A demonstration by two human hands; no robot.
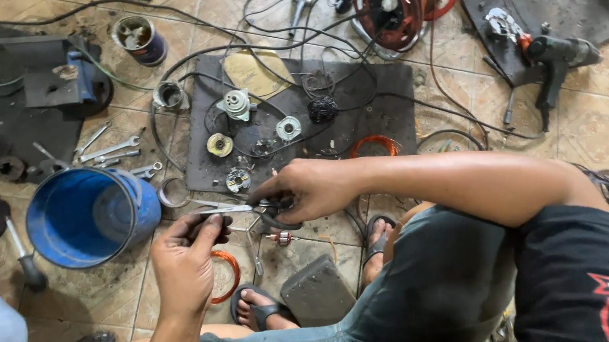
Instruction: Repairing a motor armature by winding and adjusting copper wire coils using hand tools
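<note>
- Clearly mid-work, head view: the right hand [313, 188] has its fingers through the handles of scissors [239, 208], blades pointing at the left hand [186, 261].
- Left-hand fingers are clenched on a small dark piece [205, 224] at the blade tips; I cannot tell what it is.
- Motor parts lie scattered on the mat [385, 101], a copper coil [227, 273] on the floor: reassembly looks undone.

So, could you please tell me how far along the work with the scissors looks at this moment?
Done: motor parts lie taken apart on the dark mat. In hand: the right hand works scissors at a small dark piece held by the left hand. Left: a copper wire coil and a small rotor lie untouched on the floor.
</note>
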